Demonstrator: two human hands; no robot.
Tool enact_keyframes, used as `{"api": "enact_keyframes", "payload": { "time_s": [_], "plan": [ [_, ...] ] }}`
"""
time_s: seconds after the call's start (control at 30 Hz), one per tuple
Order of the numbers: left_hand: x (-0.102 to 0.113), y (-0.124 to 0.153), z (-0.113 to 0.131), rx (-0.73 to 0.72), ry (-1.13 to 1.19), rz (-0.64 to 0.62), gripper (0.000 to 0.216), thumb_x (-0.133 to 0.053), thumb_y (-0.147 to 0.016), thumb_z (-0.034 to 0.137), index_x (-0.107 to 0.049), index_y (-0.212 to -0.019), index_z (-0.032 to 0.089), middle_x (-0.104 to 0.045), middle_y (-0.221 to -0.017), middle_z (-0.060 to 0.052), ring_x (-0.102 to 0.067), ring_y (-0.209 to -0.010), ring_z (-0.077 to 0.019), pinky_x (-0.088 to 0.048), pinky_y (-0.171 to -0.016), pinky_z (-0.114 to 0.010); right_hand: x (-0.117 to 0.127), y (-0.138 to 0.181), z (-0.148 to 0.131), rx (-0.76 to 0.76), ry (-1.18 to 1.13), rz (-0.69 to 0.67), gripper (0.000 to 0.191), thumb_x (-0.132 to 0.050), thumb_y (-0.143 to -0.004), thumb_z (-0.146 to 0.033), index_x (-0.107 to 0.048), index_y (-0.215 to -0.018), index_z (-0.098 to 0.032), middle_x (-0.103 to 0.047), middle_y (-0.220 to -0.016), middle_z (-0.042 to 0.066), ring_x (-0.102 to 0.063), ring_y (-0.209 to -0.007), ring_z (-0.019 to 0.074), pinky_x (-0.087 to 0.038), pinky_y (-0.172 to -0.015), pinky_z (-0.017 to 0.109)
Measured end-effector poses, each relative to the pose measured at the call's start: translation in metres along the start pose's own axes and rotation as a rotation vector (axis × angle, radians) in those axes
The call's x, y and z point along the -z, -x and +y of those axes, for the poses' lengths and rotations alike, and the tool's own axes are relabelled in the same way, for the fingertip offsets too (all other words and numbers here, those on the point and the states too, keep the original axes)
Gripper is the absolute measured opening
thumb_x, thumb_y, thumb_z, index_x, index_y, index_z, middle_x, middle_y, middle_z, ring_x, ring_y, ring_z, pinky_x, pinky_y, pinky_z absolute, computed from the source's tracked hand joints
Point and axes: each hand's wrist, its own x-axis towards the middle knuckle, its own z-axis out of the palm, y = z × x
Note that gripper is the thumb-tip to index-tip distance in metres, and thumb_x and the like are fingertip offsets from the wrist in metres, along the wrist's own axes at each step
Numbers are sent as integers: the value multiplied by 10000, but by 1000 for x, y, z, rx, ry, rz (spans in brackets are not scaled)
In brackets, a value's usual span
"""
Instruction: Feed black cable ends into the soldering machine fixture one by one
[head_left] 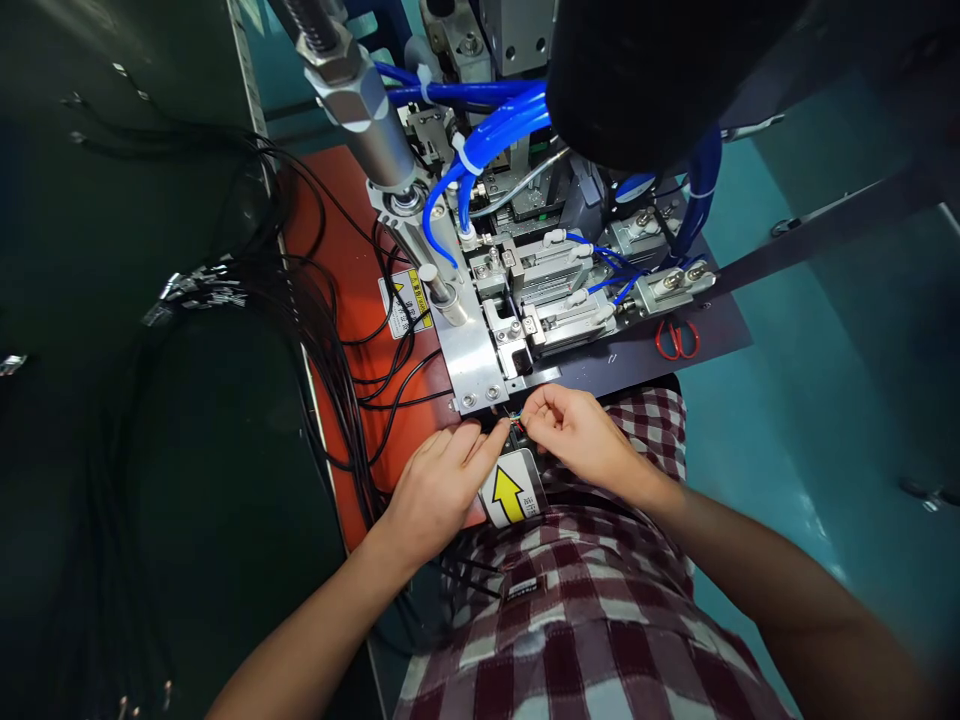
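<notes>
At the front edge of a metal machine fixture (469, 365), both hands meet over a small bundle of thin coloured wires (514, 421). My left hand (442, 480) reaches in from the left, closed, with thumb and index fingertip pressed at the wires. From the right, my right hand (574, 430) pinches the other side of the same wires, its remaining fingers curled. What lies under the fingertips is mostly hidden. Just below them is a white label with a yellow arrow (508, 492).
Black cables (349, 400) drape over the orange mat (322, 190) at left, bundled connector ends (202, 285) on the dark surface. Blue air tubes (502, 125) and a cylinder (367, 120) stand above the fixture. Red-handled scissors (677, 341) lie right. A dark round column (645, 80) overhangs.
</notes>
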Motion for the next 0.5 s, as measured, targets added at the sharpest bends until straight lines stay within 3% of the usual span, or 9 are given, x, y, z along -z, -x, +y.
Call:
{"api": "enact_keyframes", "payload": {
  "time_s": [0.17,0.5],
  "plan": [
    [0,-2,0,-11,-11,12,385,-363,-923,81,-563,-1251,107,-591,-894,-108,-563,-758,-198,-479,-632,-298,0,1,-12,51,214,109,102,-528,-782,-151,-559,-689,-181,-603,-642,-6,-514,-562,112,-370,-531,239],
    [-3,-2,-2,-15,28,38,356,-379,-930,93,-553,-1241,104,-620,-909,-104,-571,-743,-187,-486,-649,-297,1,-2,6,-34,-113,-50,113,-531,-854,-238,-582,-773,-178,-577,-595,-29,-574,-526,112,-432,-509,221]
  ]
}}
